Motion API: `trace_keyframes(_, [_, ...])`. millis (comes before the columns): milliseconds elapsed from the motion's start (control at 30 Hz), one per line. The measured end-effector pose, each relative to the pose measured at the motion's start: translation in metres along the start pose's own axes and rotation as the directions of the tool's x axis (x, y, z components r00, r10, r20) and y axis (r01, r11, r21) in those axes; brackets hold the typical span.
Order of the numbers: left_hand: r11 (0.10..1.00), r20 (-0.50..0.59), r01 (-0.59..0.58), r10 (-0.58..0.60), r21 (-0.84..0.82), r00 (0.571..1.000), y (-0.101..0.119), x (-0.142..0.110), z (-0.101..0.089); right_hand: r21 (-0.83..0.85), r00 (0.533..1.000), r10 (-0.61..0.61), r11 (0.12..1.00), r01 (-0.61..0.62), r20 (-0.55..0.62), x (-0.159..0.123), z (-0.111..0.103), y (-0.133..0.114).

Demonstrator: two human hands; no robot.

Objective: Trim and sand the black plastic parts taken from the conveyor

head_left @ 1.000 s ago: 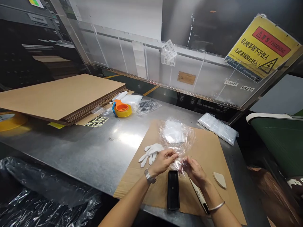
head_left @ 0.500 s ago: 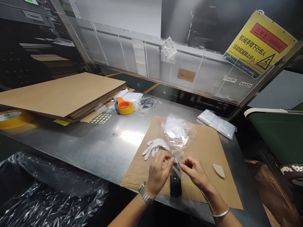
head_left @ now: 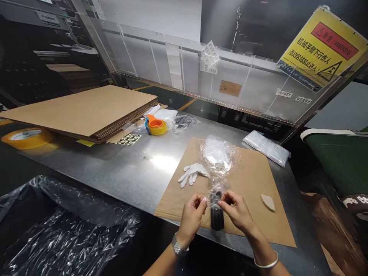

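Remotely, I see the left hand (head_left: pixel 192 216) and the right hand (head_left: pixel 237 211) each pinching clear film (head_left: pixel 214 197) between thumb and fingertips, apparently to hold it spread above the black tray (head_left: pixel 217 219), which lies on cardboard (head_left: pixel 247 188) that probably shields it from the metal table (head_left: pixel 126 168).

Film heap (head_left: pixel 219 155) behind tray (head_left: pixel 217 220), on cardboard sheet (head_left: pixel 247 180); glove (head_left: pixel 193 173) left, wedge piece (head_left: pixel 267 202) right.
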State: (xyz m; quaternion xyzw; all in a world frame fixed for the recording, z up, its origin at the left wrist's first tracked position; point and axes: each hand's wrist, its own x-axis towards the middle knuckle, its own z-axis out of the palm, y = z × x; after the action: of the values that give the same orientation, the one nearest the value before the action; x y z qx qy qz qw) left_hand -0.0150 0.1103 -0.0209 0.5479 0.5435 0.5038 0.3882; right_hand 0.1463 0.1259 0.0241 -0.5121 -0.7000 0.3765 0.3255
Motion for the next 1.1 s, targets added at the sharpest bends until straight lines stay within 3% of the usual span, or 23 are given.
trace_keyframes(133, [0.962, -0.144, -0.157, 0.192, 0.223, 0.971, -0.005, -0.009, 0.000, -0.156, 0.993, -0.113, 0.981, 0.118, 0.038, -0.001, 0.010, -0.008])
trace_keyframes(233, [0.889, -0.110, -0.292, 0.350, 0.353, 0.930, -0.013, -0.008, 0.002, -0.248, 0.982, -0.163, 0.951, 0.183, 0.099, -0.001, 0.018, -0.011])
trace_keyframes(333, [0.824, -0.078, -0.347, 0.422, 0.447, 0.903, -0.030, -0.002, -0.001, -0.323, 0.989, -0.136, 0.934, 0.149, 0.063, -0.004, 0.021, -0.008])
trace_keyframes(467, [0.776, -0.097, -0.293, 0.412, 0.559, 0.906, -0.054, 0.006, -0.013, -0.392, 0.994, 0.007, 0.919, -0.048, -0.105, -0.017, 0.027, 0.011])
trace_keyframes(567, [0.742, -0.101, -0.221, 0.362, 0.633, 0.927, -0.060, 0.003, -0.020, -0.423, 0.963, 0.158, 0.874, -0.240, -0.219, -0.034, 0.039, 0.032])
trace_keyframes(667, [0.713, -0.085, -0.168, 0.306, 0.681, 0.948, -0.058, -0.005, -0.023, -0.392, 0.930, 0.265, 0.851, -0.350, -0.256, -0.052, 0.046, 0.050])
trace_keyframes(800, [0.715, -0.081, -0.126, 0.249, 0.688, 0.965, -0.058, -0.012, -0.025, -0.241, 0.897, 0.357, 0.876, -0.419, -0.261, -0.075, 0.036, 0.060])
trace_keyframes(900, [0.747, -0.076, -0.112, 0.213, 0.655, 0.974, -0.061, -0.014, -0.024, -0.079, 0.895, 0.412, 0.900, -0.430, -0.171, -0.092, 0.032, 0.050])
trace_keyframes(967, [0.775, -0.064, -0.106, 0.185, 0.622, 0.981, -0.062, -0.016, -0.021, 0.071, 0.897, 0.441, 0.896, -0.438, -0.038, -0.101, 0.038, 0.039])
trace_keyframes(1100, [0.847, 0.052, -0.130, 0.120, 0.516, 0.991, -0.052, -0.024, -0.018, 0.413, 0.850, 0.436, 0.744, -0.525, 0.295, -0.106, 0.062, 0.024])
